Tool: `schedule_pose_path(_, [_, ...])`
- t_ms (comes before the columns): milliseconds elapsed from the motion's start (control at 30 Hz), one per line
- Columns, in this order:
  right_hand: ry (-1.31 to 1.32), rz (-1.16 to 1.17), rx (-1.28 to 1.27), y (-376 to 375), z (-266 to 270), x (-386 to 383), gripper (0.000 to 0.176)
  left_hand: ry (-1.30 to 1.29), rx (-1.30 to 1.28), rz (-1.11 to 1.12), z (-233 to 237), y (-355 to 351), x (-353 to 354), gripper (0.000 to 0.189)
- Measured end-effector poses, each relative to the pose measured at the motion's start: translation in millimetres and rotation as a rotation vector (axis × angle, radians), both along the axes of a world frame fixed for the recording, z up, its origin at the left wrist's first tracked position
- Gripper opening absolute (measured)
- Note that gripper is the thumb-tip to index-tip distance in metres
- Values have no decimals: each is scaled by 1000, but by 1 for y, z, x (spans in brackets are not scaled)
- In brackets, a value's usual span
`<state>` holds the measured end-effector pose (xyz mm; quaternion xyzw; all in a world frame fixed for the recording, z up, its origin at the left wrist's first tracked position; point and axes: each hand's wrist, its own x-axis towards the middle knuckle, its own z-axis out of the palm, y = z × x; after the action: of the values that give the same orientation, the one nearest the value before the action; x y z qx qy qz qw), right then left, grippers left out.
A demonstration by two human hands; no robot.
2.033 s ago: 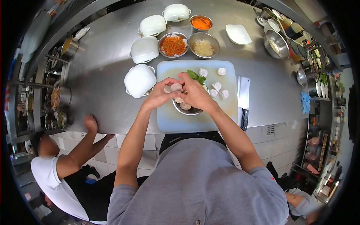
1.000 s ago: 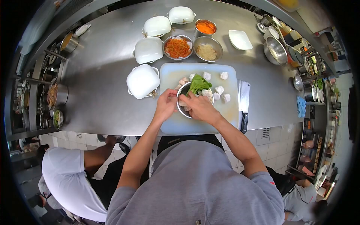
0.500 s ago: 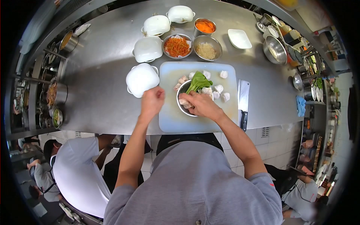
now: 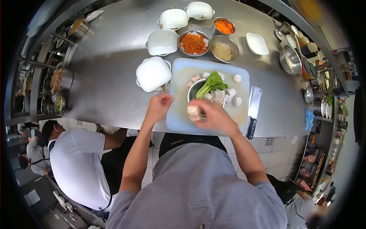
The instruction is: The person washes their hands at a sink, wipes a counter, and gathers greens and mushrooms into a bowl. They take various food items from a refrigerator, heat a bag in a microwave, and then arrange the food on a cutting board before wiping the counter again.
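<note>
My right hand (image 4: pixel 215 117) pinches a pale dumpling (image 4: pixel 194 113) between thumb and fingers, above the near side of a round bowl. The bowl (image 4: pixel 191 91) stands on a white cutting board (image 4: pixel 179 114) and holds green leafy bok choy (image 4: pixel 213 82) and pale dumplings (image 4: pixel 218 96). White dumplings (image 4: pixel 237 78) lie on the board to the bowl's right, and pinkish ones (image 4: pixel 196 78) at its upper left. Over the board's left edge is my left hand (image 4: pixel 159 107), fingers curled together; what they hold, if anything, is too small to tell.
Several white lidded dishes (image 4: pixel 153 73) line the board's left and beyond. Behind it are bowls of shredded carrot (image 4: pixel 193 43) and chopped pale food (image 4: pixel 222 52). A cleaver (image 4: pixel 254 101) lies at the board's right. A person (image 4: pixel 76 164) bends at the lower left.
My right hand has lifted a dumpling from the bowl's near left side and moved toward me. The whole view has shifted slightly, and my left hand is now lower beside the lidded dish.
</note>
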<state>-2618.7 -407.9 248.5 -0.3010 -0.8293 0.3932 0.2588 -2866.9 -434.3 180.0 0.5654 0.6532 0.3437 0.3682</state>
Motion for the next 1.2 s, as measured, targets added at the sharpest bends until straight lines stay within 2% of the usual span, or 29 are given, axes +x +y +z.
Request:
schedule_pose_path(33, [-2,0,2,-8,0,-9,59,-152,23,2,-1,14,9,19])
schedule_pose_path(100, [-423,119,214,-20,1,-28,54,-176,48,-12,5,40,29,20])
schedule_pose_path(200, [-520,-24,264,-27,-43,-54,51,-154,62,-72,7,64,49,19])
schedule_pose_path(333, [-592,-151,343,-27,-55,-61,50,-83,27,-108,0,72,54,12])
schedule_pose_path(433, [-479,-252,372,-31,-46,-46,48,-131,-33,-83,-2,70,50,11])
schedule_pose_path(500, [-203,-314,305,-36,-28,-33,33,-170,-31,-70,-9,70,48,10])
schedule_pose_path(633, [-186,-386,249,-57,-25,4,23,-168,20,-75,3,76,54,12])
schedule_pose_path(700, [-115,-588,-107,-64,-37,22,13,-133,70,-92,18,80,65,14])
schedule_pose_path(733, [-115,-589,-106,-65,-50,34,13,-98,121,-111,22,84,72,16])
schedule_pose_path(800, [44,-751,-343,-65,-76,53,16,-33,198,-148,18,95,86,17])
schedule_pose_path(833, [47,-759,-344,-64,-71,52,16,32,271,-182,16,100,91,17])
schedule_pose_path(900, [342,-893,-691,-58,-62,50,26,110,263,-253,13,115,100,16])
schedule_pose_path(933, [379,-861,-741,-54,-65,52,37,188,257,-312,11,120,105,15])
schedule_pose_path(1067, [547,-926,-724,-47,-74,51,37,240,258,-352,9,131,114,16])
schedule_pose_path(1133, [588,-953,-802,-43,-76,53,33,47,88,-298,9,132,112,16])
schedule_pose_path(1200, [579,-907,-849,-39,-81,59,30,-1,75,-238,7,130,109,16])
